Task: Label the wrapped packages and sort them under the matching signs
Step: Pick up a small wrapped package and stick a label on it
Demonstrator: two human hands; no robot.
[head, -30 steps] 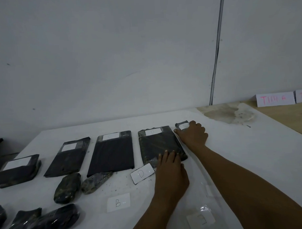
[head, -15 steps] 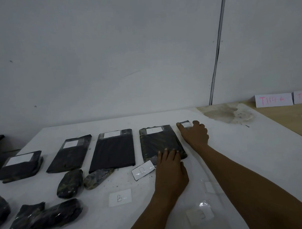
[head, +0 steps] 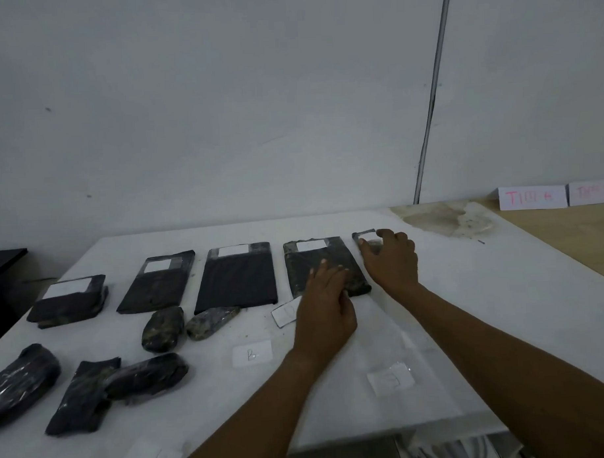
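Several flat packages wrapped in dark film lie in a row on the white table (head: 485,308), each with a white label at its far end. My left hand (head: 325,296) rests with straight fingers on the near half of the right-hand flat package (head: 312,259). Just right of it, my right hand (head: 392,260) pinches a small dark package (head: 364,235) between thumb and fingers; only its labelled top shows. Loose labels lie nearer me: a D label (head: 284,315), a B label (head: 252,354) and a label under clear film (head: 389,380). Pink signs (head: 532,197) stand against the wall at far right.
Other flat packages (head: 237,279) (head: 158,285) (head: 70,300) sit to the left. Rounded wrapped bundles (head: 162,331) (head: 211,321) (head: 146,374) (head: 82,396) (head: 21,379) lie in front of them. A stained patch (head: 447,218) marks the far table corner; a wooden surface (head: 574,233) adjoins on the right.
My left hand has slid forward from the table edge of the flat package onto its top. My right hand's fingers have curled around the small package.
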